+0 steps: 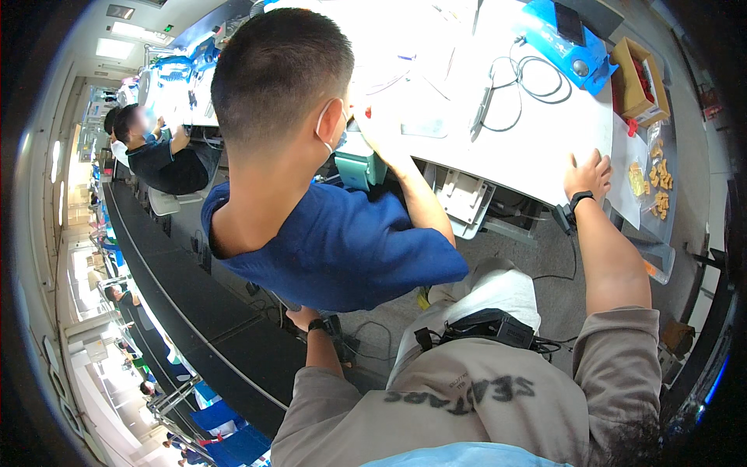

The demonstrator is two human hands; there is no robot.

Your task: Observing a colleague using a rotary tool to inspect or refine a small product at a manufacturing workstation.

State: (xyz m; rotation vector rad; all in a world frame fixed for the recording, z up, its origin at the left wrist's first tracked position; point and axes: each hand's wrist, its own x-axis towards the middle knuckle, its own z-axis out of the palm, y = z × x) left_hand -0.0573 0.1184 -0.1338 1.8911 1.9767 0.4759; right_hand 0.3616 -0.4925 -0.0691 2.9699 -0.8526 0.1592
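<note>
My right hand (pixel 589 173) lies palm down on the edge of the white worktable (pixel 556 144), fingers spread and holding nothing. Close by it, white paper (pixel 625 175) and a clear plastic bag with small tan pieces (pixel 661 183) lie at the table's right end. Low on the left, my left hand (pixel 302 317) reaches behind a seated co-worker in a blue shirt (pixel 342 245). Its fingers are partly hidden, so I cannot make out any grip. The co-worker leans over the table, one forearm (pixel 424 198) stretched onto it; that person's hands are mostly hidden or washed out by glare.
A blue device with a dial (pixel 572 50) stands at the back right, near a coiled black cable (pixel 537 82) and a slim dark handheld tool (pixel 481 109). Beyond is a cardboard box (pixel 640 82) with red items. A black conveyor belt (pixel 202 288) runs along the left.
</note>
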